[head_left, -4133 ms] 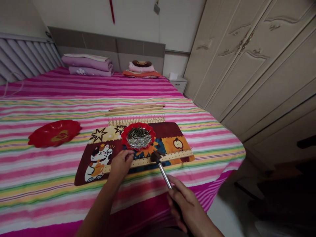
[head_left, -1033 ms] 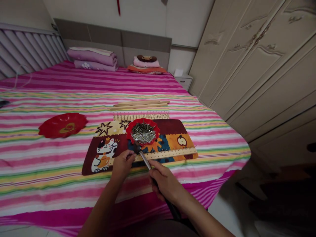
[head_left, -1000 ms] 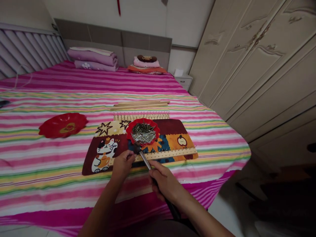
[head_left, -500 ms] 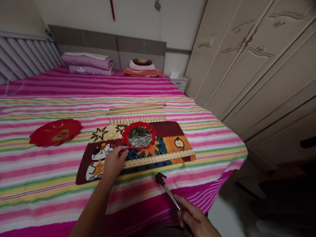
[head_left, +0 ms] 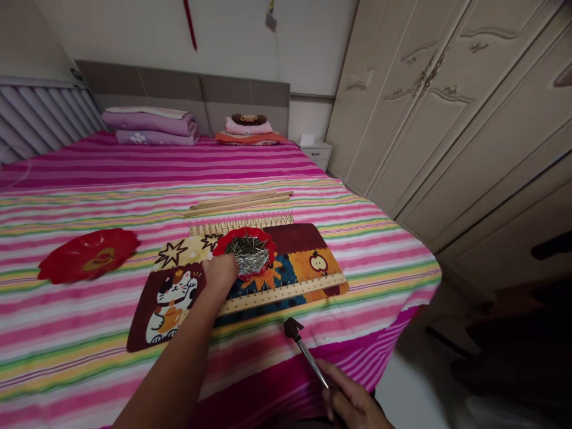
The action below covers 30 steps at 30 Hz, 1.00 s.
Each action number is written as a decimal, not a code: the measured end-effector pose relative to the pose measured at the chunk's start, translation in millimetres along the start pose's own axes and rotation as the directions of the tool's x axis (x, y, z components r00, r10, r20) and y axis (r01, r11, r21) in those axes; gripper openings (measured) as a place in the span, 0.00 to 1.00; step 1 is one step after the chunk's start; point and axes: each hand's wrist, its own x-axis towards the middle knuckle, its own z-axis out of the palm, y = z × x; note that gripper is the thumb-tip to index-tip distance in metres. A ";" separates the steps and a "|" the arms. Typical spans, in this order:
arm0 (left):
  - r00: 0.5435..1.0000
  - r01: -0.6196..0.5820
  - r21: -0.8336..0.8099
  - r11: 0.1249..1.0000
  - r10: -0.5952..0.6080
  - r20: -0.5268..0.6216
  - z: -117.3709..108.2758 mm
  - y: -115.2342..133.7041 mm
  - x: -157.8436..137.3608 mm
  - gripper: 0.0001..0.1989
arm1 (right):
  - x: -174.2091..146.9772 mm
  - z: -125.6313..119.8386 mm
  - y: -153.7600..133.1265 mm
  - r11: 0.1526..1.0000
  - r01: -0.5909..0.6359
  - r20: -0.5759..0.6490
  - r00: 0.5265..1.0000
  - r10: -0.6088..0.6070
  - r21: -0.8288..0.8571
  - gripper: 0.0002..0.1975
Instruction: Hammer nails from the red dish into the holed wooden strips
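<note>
My left hand reaches over the left rim of a red scalloped bowl filled with loose metal nails. Its fingers are curled together, and the fingertips are hidden at the nails. In front of the bowl lies a long wooden strip with rows of holes and several nails standing along its far side. My forearm covers its left end. My right hand is closed around the handle of a hammer, whose dark head hangs over the near edge of the bed, apart from the strip.
A patterned mat lies under the bowl and strip. Behind it stand another wooden strip full of upright nails and several bare wooden strips. A red plate lies at left on the striped bed cover. Wardrobes line the right.
My left hand has moved from beside the wooden strip up and onto the bowl of nails. My right hand still holds the hammer in about the same place. The view has shifted slightly.
</note>
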 end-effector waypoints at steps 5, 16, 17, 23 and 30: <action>1.000 -0.002 -0.304 0.953 -0.006 -0.026 -2.6 -19.0 -4.1 0.11 | 1.0 2.1 1.0 1.000 0.013 0.016 1.000 -0.013 0.025 0.30; 0.965 0.261 -0.936 0.238 -0.080 0.249 -29.2 -45.7 -55.7 0.20 | -6.2 21.9 -9.5 0.996 -0.046 -0.105 0.993 0.054 0.077 0.30; 0.966 0.257 -0.935 0.243 -0.093 0.242 -28.3 -48.5 -60.0 0.21 | -7.8 23.1 -12.0 0.995 -0.051 -0.103 0.993 0.060 0.090 0.30; 0.974 0.218 -0.859 0.464 -0.157 0.163 0.8 -66.4 -76.8 0.18 | -9.3 25.6 -16.2 0.988 -0.085 -0.094 0.991 0.097 0.126 0.29; 0.979 0.168 -0.726 0.667 -0.197 0.046 3.6 -55.3 -88.2 0.11 | -8.0 26.3 -16.3 0.995 -0.069 -0.095 0.993 0.076 0.067 0.31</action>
